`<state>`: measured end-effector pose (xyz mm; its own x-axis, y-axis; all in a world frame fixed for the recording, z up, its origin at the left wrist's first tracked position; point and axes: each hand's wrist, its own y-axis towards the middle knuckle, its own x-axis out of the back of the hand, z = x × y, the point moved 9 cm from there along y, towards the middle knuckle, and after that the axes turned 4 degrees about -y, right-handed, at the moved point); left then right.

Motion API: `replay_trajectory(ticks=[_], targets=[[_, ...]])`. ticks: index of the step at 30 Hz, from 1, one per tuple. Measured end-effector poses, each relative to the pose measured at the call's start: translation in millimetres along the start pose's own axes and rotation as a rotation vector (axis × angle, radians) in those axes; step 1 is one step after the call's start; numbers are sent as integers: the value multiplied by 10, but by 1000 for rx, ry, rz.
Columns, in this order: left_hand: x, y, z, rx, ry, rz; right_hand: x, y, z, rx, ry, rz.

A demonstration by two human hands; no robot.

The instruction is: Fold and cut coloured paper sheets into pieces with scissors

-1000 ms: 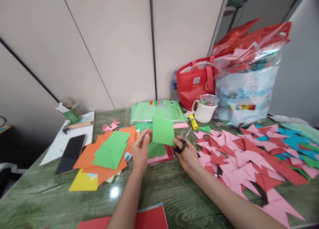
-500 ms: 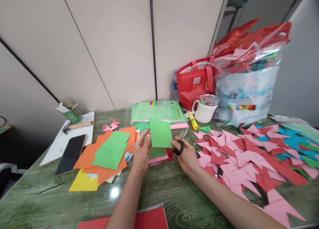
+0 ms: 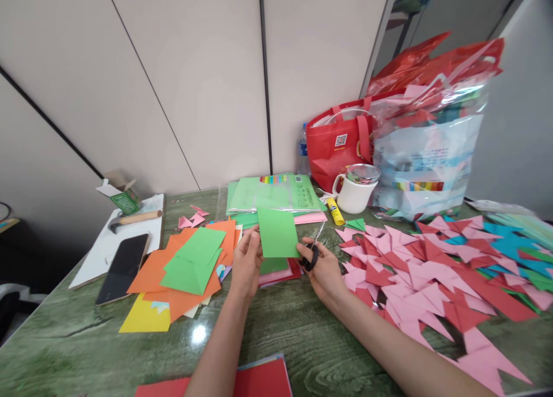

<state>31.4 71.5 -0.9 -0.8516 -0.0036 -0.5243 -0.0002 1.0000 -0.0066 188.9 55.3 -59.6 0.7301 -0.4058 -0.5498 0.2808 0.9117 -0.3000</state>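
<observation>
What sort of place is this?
Probably a paper-craft work table in an office-like room. Plain wall panels back a green table strewn with coloured sheets and folded pink and red pieces; the left hand holds a green sheet, the right hand scissors.

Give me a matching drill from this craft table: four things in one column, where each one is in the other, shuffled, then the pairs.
1 green paper sheet
2 scissors
3 smartphone
4 glue stick

a beside the white mug
b in the right hand
c gripped by the left hand
d left of the orange sheets

Pairs: 1c, 2b, 3d, 4a
</observation>
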Motion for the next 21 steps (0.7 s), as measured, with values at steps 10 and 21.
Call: replay_trajectory(ticks=[10, 21], targets=[[20, -10, -16, 34, -50, -46, 2, 20, 13, 44, -43, 23], [168, 45, -66, -108, 155, -97, -69, 9, 6, 27, 1, 83]])
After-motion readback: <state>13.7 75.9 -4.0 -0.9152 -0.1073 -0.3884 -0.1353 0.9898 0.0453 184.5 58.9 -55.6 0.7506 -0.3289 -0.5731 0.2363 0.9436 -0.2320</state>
